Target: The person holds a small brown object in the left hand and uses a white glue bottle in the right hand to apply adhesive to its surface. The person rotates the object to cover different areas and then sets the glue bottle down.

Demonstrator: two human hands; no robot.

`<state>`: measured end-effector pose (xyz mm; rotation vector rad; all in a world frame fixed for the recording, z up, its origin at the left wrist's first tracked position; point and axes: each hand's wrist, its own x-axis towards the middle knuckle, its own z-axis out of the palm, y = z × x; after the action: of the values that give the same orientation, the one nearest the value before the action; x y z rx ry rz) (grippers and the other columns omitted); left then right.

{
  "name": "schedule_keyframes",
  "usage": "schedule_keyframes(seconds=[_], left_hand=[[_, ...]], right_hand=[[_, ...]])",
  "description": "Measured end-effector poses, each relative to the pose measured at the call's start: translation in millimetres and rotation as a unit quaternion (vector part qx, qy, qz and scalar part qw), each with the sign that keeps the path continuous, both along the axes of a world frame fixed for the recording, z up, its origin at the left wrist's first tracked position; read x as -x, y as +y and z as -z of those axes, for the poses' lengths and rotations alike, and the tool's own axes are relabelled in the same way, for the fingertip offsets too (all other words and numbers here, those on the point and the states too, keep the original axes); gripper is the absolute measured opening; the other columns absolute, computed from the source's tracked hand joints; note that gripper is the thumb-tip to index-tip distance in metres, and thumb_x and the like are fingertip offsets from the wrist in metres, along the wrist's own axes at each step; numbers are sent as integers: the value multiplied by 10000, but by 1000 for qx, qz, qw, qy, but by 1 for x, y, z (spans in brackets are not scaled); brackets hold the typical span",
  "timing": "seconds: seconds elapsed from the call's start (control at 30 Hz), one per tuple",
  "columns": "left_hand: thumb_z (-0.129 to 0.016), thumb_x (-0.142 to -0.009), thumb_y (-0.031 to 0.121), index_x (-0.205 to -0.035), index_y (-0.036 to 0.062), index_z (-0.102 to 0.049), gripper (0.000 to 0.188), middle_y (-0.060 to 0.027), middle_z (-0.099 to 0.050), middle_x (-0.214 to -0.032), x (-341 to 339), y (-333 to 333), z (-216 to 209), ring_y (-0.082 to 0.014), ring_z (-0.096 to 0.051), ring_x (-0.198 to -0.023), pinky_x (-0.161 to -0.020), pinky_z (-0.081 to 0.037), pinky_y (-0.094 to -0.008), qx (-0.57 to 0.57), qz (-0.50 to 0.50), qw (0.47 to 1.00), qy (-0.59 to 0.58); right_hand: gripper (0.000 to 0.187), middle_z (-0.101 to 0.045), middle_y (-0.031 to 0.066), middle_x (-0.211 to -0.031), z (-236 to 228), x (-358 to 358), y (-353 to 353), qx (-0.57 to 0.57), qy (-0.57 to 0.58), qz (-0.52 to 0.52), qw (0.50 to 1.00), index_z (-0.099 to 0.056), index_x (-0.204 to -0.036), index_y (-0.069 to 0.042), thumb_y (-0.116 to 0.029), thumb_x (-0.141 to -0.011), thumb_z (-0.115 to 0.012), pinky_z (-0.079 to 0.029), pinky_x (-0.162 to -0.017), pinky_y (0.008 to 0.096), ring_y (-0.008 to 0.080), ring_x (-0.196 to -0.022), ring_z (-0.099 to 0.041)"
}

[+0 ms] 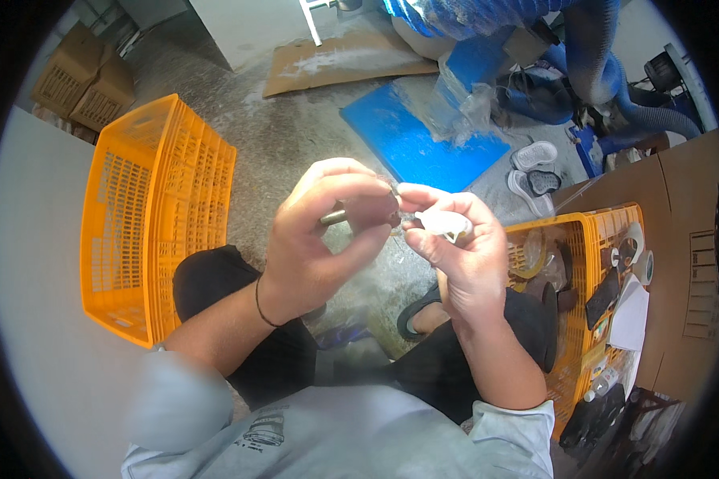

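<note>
My left hand (pixel 319 231) curls round a brownish round piece (pixel 367 214), its fingertips and thumb closed at the right edge. A short metal rod (pixel 334 217) sticks out of the left side of the piece, inside the curve of my fingers. Close against it, my right hand (pixel 467 247) is closed on a small white plastic-looking part (pixel 446 224), which rests between the fingers and thumb. The fingertips of both hands nearly meet. Whatever lies right between them is too small to make out.
Stacked orange crates (pixel 156 215) stand at the left. On the right, another orange crate (pixel 587 239) holds clear and brown things, with papers and a bottle (pixel 601 383) beside it. Ahead lie a blue board (pixel 415 136), shoes (pixel 533 176) and a flat cardboard sheet (pixel 343 60). Blue hoses (pixel 595 48) hang behind.
</note>
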<state>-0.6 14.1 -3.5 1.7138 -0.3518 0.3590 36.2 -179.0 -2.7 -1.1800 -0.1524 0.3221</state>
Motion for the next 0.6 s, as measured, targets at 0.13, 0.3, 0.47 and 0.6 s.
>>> schedule_keyframes(seconds=[0.13, 0.3, 0.47, 0.6], left_hand=[[-715, -789, -107, -1173, 30, -653, 413, -129, -598, -1190, -1, -7, 2, -197, -664, -1032, -863, -567, -313, 1, -20, 999, -25], [-631, -804, -152, -1271, 20, -571, 501, -133, -560, -1251, -2, -7, 4, -191, -623, -1102, -933, -521, -310, 8, 24, 999, -41], [-590, -805, -168, -1392, 20, -438, 635, -126, -555, -1248, 7, -12, 3, -182, -600, -1143, -989, -497, -322, 67, 20, 997, 34], [-638, -797, -131, -1358, 40, -465, 611, -104, -611, -1193, 7, -14, 3, -182, -662, -1102, -940, -536, -313, 78, -12, 996, 34]], right_hand=[[303, -667, 227, -1301, 4, 0, 3, -64, 34, -22, 997, -613, -1061, -12, 42, -822, -790, -514, -1023, 377, 222, -1149, -653], [263, -675, 223, -1295, 3, -2, 2, -55, 15, -36, 998, -608, -1044, -2, 27, -842, -773, -539, -978, 343, 195, -1128, -665], [247, -669, 234, -1302, 6, 0, 3, -33, -41, -46, 998, -616, -1045, -1, 9, -851, -769, -544, -969, 341, 199, -1125, -667], [262, -651, 249, -1325, 9, 1, 5, -30, -80, -51, 995, -618, -1057, 6, -11, -845, -771, -546, -969, 347, 211, -1141, -663]])
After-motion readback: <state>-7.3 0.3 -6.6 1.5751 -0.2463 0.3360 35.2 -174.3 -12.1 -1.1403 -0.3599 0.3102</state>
